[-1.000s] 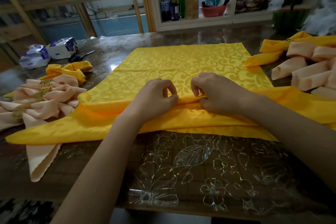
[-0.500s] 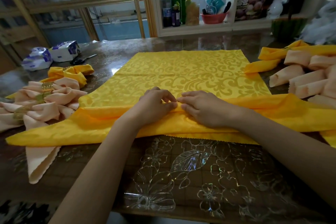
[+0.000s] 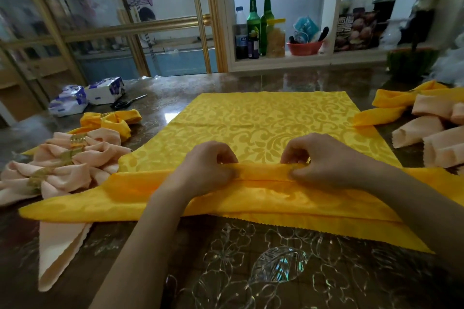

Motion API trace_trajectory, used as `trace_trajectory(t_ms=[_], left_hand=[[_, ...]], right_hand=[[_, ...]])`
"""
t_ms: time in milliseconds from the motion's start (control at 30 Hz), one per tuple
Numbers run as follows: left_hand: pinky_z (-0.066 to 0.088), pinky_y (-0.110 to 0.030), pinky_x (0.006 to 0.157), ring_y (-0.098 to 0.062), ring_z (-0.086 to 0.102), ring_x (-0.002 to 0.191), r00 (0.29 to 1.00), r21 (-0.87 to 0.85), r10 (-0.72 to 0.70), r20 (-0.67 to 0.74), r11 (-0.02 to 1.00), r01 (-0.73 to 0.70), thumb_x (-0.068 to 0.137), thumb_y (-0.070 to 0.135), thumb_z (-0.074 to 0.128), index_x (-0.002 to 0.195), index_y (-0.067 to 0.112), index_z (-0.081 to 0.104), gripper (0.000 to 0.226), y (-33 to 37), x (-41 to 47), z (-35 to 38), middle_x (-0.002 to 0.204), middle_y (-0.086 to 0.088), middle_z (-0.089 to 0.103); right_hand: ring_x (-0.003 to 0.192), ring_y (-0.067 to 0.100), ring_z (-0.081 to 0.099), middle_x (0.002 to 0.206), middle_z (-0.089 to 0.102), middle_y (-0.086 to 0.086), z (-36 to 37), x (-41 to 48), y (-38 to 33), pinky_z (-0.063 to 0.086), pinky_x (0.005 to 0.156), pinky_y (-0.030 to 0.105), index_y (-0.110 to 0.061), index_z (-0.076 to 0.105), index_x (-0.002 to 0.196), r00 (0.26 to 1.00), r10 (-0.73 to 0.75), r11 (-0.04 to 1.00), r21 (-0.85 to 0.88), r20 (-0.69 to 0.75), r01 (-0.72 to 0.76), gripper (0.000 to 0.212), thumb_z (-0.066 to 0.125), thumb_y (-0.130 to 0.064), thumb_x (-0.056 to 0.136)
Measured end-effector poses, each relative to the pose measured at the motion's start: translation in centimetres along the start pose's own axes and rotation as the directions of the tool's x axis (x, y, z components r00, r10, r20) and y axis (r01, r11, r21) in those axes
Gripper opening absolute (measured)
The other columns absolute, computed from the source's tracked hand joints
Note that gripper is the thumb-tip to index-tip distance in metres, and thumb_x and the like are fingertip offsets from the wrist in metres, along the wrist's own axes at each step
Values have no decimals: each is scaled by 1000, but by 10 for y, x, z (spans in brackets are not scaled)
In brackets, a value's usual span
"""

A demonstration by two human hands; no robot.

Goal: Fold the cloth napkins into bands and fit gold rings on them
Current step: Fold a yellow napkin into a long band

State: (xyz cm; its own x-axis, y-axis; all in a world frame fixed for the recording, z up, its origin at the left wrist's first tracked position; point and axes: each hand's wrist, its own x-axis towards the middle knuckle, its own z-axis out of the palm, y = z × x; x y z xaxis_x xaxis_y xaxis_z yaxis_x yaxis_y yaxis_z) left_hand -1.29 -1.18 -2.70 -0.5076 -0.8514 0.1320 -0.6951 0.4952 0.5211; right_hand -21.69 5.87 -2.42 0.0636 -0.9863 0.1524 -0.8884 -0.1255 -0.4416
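Both the left hand (image 3: 211,167) and right hand (image 3: 319,160) pinch the patterned yellow cloth napkin (image 3: 261,123)'s rolled fold, which could slacken unevenly if either pinch slips.

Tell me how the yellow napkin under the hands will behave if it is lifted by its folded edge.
Probably floppy: the yellow napkin bunches into a soft roll where the left hand and right hand pinch it, so its ends would likely droop. Likely light, being thin cloth. It may slide easily on the glossy table.
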Motion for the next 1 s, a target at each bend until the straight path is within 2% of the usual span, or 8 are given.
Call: trace_trajectory(t_ms=[133,367,467,533,600,667,767,1000], left_hand=[[21,-25,75,-10,39,85,992,136,75,-96,989,-62,80,13,64,81,29,55,18,5,2,7,78,12,42],[34,-24,55,-7,45,63,997,-28,-26,67,999,28,86,25,58,84,21,61,5,4,2,8,68,8,50],[36,-23,60,-5,45,70,1000,14,-16,13,1000,16,87,36,61,84,25,57,11,1,6,10,75,11,48],[42,-27,76,-10,49,86,1000,10,-26,13,1000,25,86,37,63,96,29,56,15,0,7,11,87,10,50],[40,-37,97,-15,48,105,999,8,-39,38,999,38,85,37,64,108,32,59,24,0,9,11,99,9,49],[35,-42,103,-17,46,113,997,16,-43,65,999,42,87,34,63,110,30,64,24,3,7,11,103,8,49],[34,-42,105,-16,47,114,997,9,-21,69,1000,20,87,30,63,106,27,66,20,4,5,11,102,10,50],[38,-28,95,-7,49,100,996,-31,23,84,999,-21,81,29,68,93,31,61,14,8,-2,6,89,21,49]], right_hand=[[83,8,42,84,46,-10,13,1,-1,33,65,14,-24,51,87,984,-105,982,-172,-142,79,21,60,-7,78],[83,4,41,87,46,-16,6,0,-6,29,74,19,-33,57,87,996,-83,969,-232,20,86,11,56,-23,83],[75,1,49,84,52,-16,1,2,-2,35,64,13,-25,68,90,999,-28,997,-72,17,29,11,58,-30,89],[75,0,48,87,54,-13,3,4,1,38,62,14,-22,65,92,1000,-16,997,-70,-16,15,10,61,-30,89],[77,1,47,99,55,-7,4,5,3,37,64,12,-23,62,100,1000,-1,996,-91,-9,0,15,63,-31,88],[89,5,48,109,54,-4,3,5,4,38,73,16,-22,62,113,998,44,993,-109,54,-38,27,62,-33,88],[98,9,52,109,54,-6,-1,2,3,42,83,20,-20,64,115,994,62,995,-85,92,-54,29,62,-32,89],[74,1,49,82,51,-15,3,-3,-6,40,62,12,-18,63,95,999,-39,997,-68,-11,38,12,63,-18,82]])
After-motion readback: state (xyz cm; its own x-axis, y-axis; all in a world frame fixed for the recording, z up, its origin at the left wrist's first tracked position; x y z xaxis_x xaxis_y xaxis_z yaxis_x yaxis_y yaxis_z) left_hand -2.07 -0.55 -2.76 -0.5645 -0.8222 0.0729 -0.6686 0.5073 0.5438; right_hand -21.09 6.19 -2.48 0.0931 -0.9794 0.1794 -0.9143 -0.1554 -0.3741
